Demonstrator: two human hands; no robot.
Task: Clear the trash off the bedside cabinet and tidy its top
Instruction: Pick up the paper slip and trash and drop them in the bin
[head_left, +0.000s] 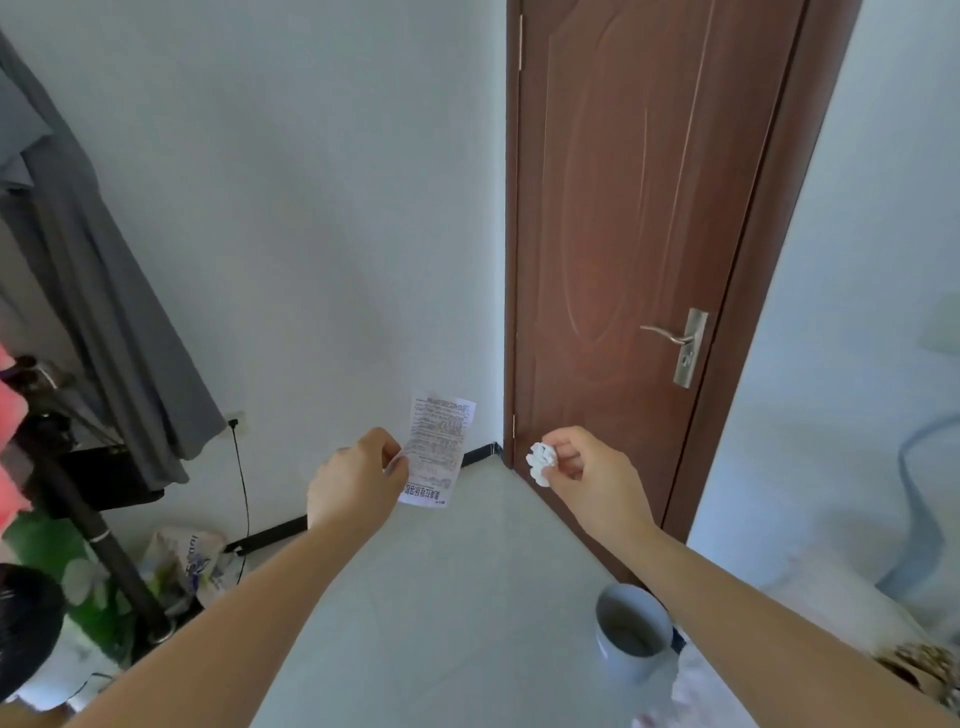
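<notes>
Two pieces of trash are held out in front of the person, one in each hand, above a pale tiled floor (441, 597). The left hand (356, 480) is closed in a pinch on a printed receipt (438, 451); thumb and fingers grip its left edge near the lower half, so the slip stands upright to the right of the hand, its top rising above the knuckles. The right hand (584, 475) is closed too, fingertips clamped on a small crumpled white paper ball (540, 461), which sticks out to the left of the fingers. The receipt and the ball are near each other but apart, with a gap of floor and skirting between them.

Below the right forearm stands a pale blue mug (631, 631), upright, its mouth open to the camera; what it rests on is blurred and cannot be told for certain. The bedside cabinet itself is not clearly made out.

Ahead, a white wall (322, 208) meets a closed brown wooden door (639, 234) with a metal lever handle (675, 340). A black skirting strip (363, 501) runs along the foot of the wall. On the left hangs a grey garment (93, 291), beside a dark stand pole (104, 535). A black cable (243, 483) drops from a wall socket (236, 420) to a crumpled plastic bag (184, 564) on the floor.
</notes>
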